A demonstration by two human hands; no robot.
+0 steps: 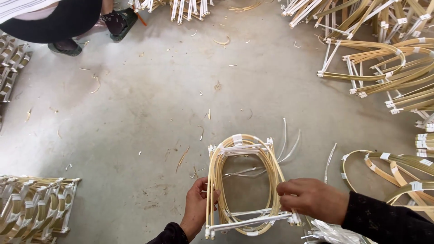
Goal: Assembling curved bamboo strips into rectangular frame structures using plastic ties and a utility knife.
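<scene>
I hold a stack of oval bamboo strip frames [244, 149] bound with white straps, tilted up off the concrete floor [149, 113]. My left hand [197, 208] grips the stack's left side near its lower end. My right hand [312, 199], in a dark sleeve, pinches the right side near the lower white crossbar [253, 221]. Loose white strap ends [289, 144] stick out from the stack's upper right.
Piles of similar bamboo frames lie at the right [389, 68], lower right [398, 176], lower left [31, 208] and along the top [190, 9]. Another person's feet in dark sandals [120, 22] stand at the upper left. A bundle of white straps [330, 232] lies below my right hand.
</scene>
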